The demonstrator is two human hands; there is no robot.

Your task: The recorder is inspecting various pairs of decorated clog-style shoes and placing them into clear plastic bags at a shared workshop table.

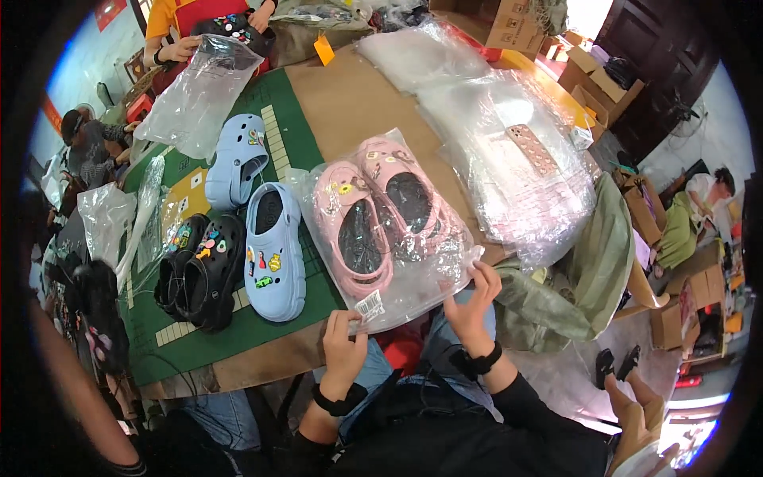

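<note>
A pair of pink clogs with charms [347, 203] lies inside a clear plastic bag [417, 298], flat at the table's near edge. My left hand [344, 354] is closed on the bag's near left corner, beside a white barcode label [369, 306]. At the near right corner, my right hand [475, 308] pinches the bag's edge between thumb and fingers. Left of the bag stand a light blue clog with charms [276, 254] and another blue clog [236, 159] farther back. A pair of black clogs with charms [211, 274] sits beside them.
A stack of clear bags [509, 183] lies to the right, with a pink patterned phone case [532, 149] on it. Green cloth sacking [568, 294] hangs off the right edge. Across the table, a person's hands [181, 49] hold a bag [203, 95] and black clogs [230, 28].
</note>
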